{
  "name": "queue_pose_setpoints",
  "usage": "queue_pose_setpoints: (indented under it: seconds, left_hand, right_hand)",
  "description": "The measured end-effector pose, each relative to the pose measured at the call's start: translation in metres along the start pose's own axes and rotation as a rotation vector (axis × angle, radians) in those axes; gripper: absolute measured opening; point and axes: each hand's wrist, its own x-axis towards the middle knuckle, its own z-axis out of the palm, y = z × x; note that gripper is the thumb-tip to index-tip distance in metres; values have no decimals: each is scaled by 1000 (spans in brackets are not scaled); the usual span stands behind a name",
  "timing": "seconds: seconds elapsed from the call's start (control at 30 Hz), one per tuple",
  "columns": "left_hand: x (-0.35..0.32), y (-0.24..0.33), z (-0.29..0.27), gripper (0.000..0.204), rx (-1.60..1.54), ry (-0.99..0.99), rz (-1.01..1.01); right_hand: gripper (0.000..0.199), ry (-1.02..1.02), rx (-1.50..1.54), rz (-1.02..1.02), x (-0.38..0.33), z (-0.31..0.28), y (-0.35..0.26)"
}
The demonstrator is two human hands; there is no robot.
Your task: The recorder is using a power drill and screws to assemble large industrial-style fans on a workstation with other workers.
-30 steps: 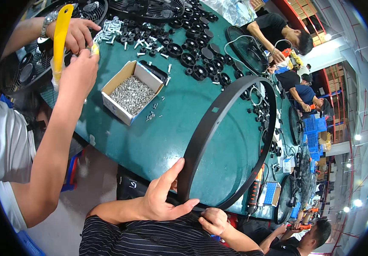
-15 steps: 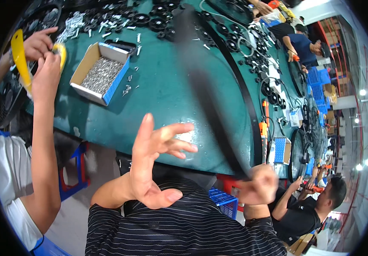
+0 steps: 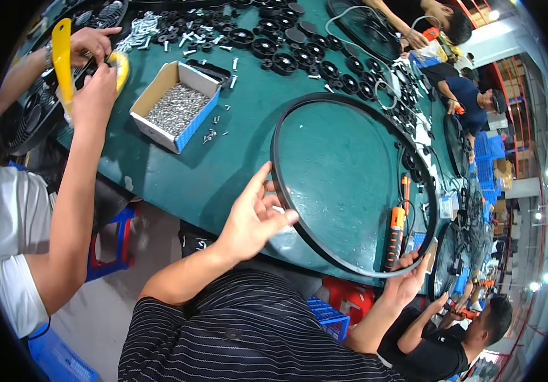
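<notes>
A large thin black ring [image 3: 326,97], like the rim hoop of a fan guard, is held up tilted over the near part of the green table. My left hand [image 3: 253,218] grips its left side, thumb on the near face and fingers reaching around behind. At the lower right of the ring, my right hand [image 3: 406,280] has its fingers closed on the rim. Through the hoop shows an orange-and-black electric screwdriver [image 3: 396,232] lying on the table.
A box of small screws [image 3: 175,108] stands left of the ring, loose screws [image 3: 210,135] beside it. Black round knobs [image 3: 284,62] and white bolts [image 3: 140,32] cover the far side. A co-worker's arm [image 3: 83,172] works at the left with a yellow-handled item [image 3: 62,57]. Other people work at the right.
The blurred black band held in my right hand now shows as a full ring facing me. My left hand, empty before, has taken hold of its left side.
</notes>
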Motion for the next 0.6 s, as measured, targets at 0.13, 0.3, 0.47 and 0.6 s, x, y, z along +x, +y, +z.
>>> queue_pose_setpoints:
  seconds: [0.13,0.3,0.47,0.6]
  left_hand:
    - [-24,24,14,104,135,-107,279]
    - [-22,52,6,100,134,-160,358]
    - [-17,62,-11,101,151,-81,271]
    - [6,53,-36,94,241,22,243]
  right_hand:
    - [48,132,-9,269,-13,-24,17]
    - [43,31,-55,351,-25,-25,38]
    - [39,27,-200,377,-37,-10,48]
    - [33,-14,-312,425,-50,-9,54]
